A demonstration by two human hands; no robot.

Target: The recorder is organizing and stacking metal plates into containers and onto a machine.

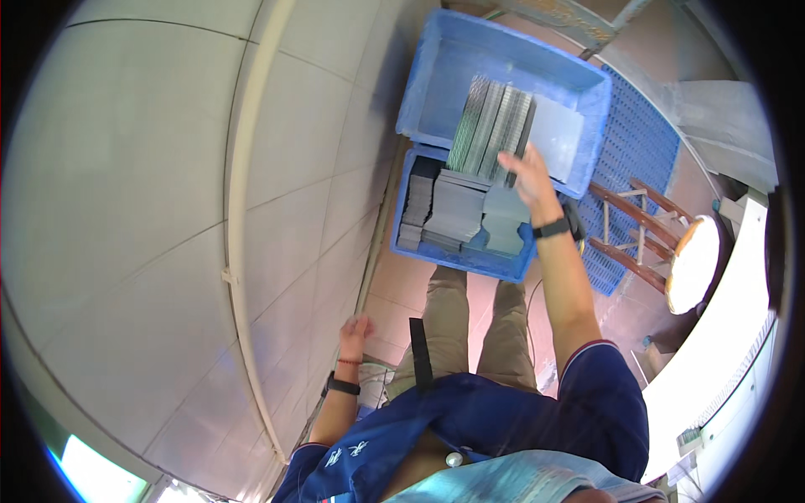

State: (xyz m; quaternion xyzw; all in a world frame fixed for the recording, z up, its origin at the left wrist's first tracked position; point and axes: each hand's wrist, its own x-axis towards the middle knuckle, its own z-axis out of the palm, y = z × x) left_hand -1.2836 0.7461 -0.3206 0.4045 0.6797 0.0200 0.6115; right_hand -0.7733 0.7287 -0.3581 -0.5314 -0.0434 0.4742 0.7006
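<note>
At the near side of the far blue box point(520, 35), the right hand point(532, 178) touches the right end of a row of thin grey plates point(490, 126). Its thumb and forefinger stand apart at that end; I cannot tell how firmly they press. The row overlaps the box's near rim in this view. A pale sheet point(560, 130) lies to its right. The near blue box point(470, 266) holds grey stacks point(453, 205). The left hand point(356, 328), fingers curled, hangs beside the wall point(306, 201), well apart from both boxes.
</note>
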